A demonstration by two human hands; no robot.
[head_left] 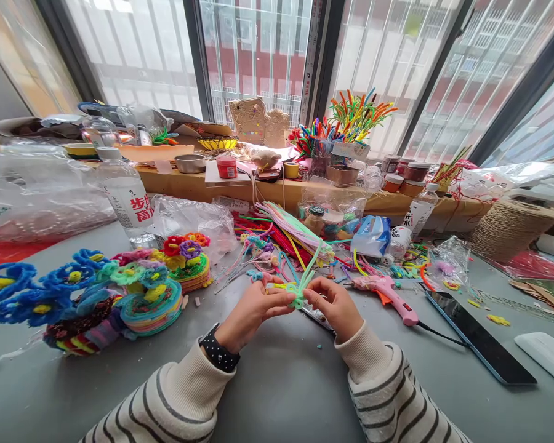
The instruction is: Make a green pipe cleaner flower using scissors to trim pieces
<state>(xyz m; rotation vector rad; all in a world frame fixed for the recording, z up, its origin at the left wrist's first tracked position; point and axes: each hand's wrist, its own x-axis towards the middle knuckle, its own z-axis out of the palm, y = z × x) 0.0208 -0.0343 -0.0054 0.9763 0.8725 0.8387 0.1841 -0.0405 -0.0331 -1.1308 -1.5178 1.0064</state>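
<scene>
two hands share one green flower [297, 298] of fuzzy wire, left of the glue gun [390, 292]. the left hand [256, 304] has its grip pinched on the loops; the right hand [339, 307] has its grip clamped on the same flower, near its stems. fingers cover part of it, so its petals can't be counted. one metal tool [317, 315] peeks from beneath the right hand, mostly hidden. one phone [480, 338] lies on the counter [286, 387] to the right of the glue gun, whose cord is lost at the phone's edge. one white object [547, 357], farther right of the glue gun, is cut off. well left of the glue gun stand three flower pots [152, 311]; one blue bloom [4, 284] runs out of view. beyond the glue gun are three bottles: one lying [399, 243], one upright to its right [420, 212], one upright far to its left [127, 200]. the fuzzy wires [295, 231] heaped left of it are too tangled to count.
</scene>
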